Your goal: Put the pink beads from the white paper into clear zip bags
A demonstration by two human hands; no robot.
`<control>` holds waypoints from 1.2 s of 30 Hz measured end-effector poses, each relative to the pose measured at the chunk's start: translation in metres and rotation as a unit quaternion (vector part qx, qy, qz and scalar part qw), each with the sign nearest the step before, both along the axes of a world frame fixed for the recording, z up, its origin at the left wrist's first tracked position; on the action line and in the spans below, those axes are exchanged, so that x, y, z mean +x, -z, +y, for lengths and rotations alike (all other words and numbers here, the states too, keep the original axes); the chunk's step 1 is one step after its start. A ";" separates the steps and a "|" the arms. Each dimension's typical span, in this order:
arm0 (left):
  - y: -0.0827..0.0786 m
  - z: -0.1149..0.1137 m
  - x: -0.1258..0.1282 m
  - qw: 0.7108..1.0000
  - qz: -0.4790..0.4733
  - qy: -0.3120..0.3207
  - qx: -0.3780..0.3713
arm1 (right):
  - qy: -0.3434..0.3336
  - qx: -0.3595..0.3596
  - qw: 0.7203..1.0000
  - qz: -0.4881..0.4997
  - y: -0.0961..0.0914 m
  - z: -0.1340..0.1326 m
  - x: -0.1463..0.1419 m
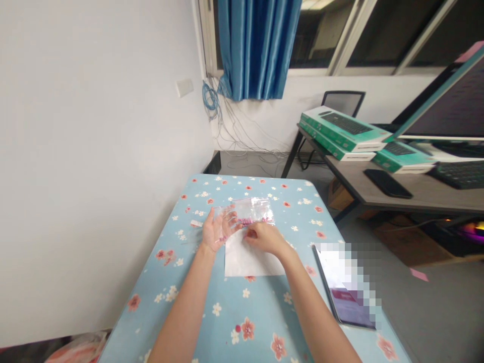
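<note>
On the blue flowered table (227, 322) my left hand (216, 229) is held palm up with fingers spread, a few small pink beads resting on it. Its fingertips touch a clear plastic bag (254, 209) that holds a row of pink beads (247, 221). My right hand (263, 237) is curled in a pinch just right of the left palm, over a white sheet (249, 262); what it pinches is too small to name. A small white piece (196, 223) lies left of my left hand.
A tablet (346, 290) lies at the table's right edge. To the right stands a desk (397, 194) with green keyboard boxes (342, 132), a phone (387, 183), a keyboard and a monitor. A white wall runs along the left; blue curtain and cables hang behind.
</note>
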State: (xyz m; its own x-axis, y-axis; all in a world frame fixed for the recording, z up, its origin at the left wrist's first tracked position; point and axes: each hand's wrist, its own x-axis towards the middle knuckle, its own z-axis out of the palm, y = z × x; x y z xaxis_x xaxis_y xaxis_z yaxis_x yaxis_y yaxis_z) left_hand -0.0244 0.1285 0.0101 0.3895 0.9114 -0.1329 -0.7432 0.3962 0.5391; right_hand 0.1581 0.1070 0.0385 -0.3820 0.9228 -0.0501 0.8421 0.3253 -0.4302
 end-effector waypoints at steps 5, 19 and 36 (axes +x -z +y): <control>-0.001 -0.002 0.002 0.996 0.070 0.051 0.021 | 0.063 0.012 0.994 0.094 -0.005 0.005 0.010; 0.009 -0.007 0.007 0.978 0.034 0.192 0.077 | 0.056 0.123 0.945 0.298 -0.020 0.002 -0.002; 0.002 0.000 0.002 0.997 -0.039 0.069 0.000 | 0.077 0.066 0.971 0.217 -0.006 0.011 0.031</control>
State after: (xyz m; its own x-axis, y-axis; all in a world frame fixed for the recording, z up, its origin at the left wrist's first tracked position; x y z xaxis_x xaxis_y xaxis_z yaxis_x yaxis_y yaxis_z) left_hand -0.0226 0.1288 0.0084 0.5195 0.8490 -0.0967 -0.7216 0.4965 0.4824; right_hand 0.1887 0.1184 0.0448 -0.1988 0.9581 0.2064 0.6341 0.2863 -0.7183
